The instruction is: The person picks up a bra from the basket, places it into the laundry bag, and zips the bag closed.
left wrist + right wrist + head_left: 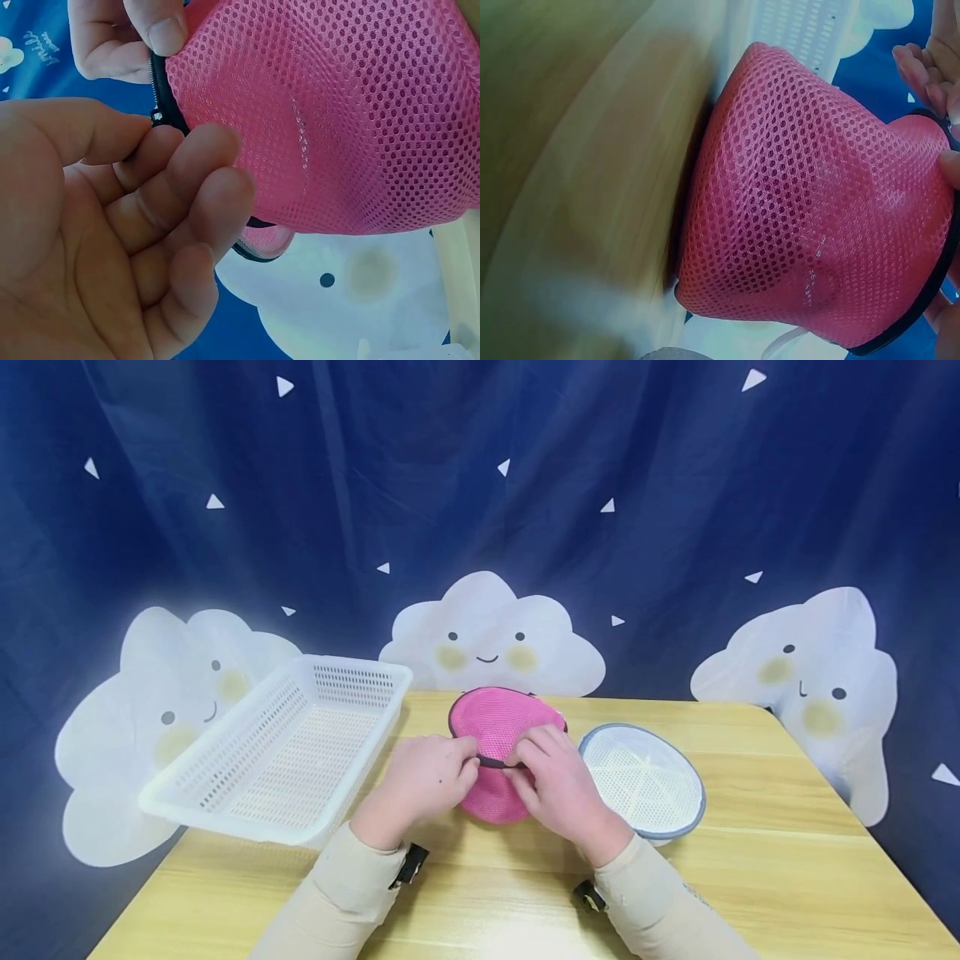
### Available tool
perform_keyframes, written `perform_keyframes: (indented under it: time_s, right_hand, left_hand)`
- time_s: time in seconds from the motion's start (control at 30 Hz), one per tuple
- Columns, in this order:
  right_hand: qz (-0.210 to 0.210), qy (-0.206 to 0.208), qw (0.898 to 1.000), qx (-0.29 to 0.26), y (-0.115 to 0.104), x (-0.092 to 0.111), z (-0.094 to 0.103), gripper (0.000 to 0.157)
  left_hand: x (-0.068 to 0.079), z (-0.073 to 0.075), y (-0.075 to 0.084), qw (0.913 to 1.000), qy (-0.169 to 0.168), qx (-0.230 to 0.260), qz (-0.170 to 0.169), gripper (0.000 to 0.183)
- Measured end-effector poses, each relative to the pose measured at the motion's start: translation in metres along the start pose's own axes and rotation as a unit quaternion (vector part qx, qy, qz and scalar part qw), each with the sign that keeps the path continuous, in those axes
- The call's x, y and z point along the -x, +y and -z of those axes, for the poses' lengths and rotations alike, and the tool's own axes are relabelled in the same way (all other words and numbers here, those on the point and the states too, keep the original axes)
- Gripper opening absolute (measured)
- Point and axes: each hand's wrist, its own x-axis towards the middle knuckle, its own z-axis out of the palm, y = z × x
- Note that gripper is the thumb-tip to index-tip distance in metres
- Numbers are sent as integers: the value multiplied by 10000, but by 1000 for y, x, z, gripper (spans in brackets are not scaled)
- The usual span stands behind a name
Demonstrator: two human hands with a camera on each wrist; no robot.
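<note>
A pink mesh laundry bag (495, 718) with black trim stands on the table in front of me. Along its near upper edge runs a black zipper (492, 762). My left hand (427, 777) pinches the zipper's small slider (157, 115) between thumb and index finger, the other fingers loosely curled. On the same edge, a short way to the right, my right hand (558, 785) grips the trim with thumb and fingers. From the right wrist, the mesh side (795, 195) bulges out and hides much of both hands. What the bag holds inside cannot be seen.
To the left sits a white slotted plastic basket (348, 785). A white mesh round container with a grey-blue rim (701, 802) stands just right of my right hand. The wooden table (787, 877) ends at a dark blue curtain (480, 468) printed with clouds.
</note>
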Motion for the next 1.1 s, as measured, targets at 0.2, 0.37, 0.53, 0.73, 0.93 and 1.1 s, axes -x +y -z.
perform_keyframes:
  time_s: [0.2,0.37,0.53,0.73,0.93,1.1]
  right_hand:
    - [-33,-22,10000,46,1,0,-2,15]
    - [82,40,9999,83,0,1,-3,13]
    - [135,23,9998,126,0,2,-6,15]
    - [203,67,9997,115,2,3,-7,18]
    - [225,-24,9996,143,1,3,-8,17]
    - [199,-81,9997,100,-2,3,-7,15]
  left_hand:
    - [0,-1,2,10000,-30,75,-12,25]
    - [1,-3,4,9996,-70,145,-233,25]
    - [1,-6,7,9992,-67,161,-368,23]
    - [1,-5,12,9986,-141,243,-448,23]
    - [1,-7,15,9976,-83,291,-618,18]
    - [2,-8,15,9976,-1,254,-646,17]
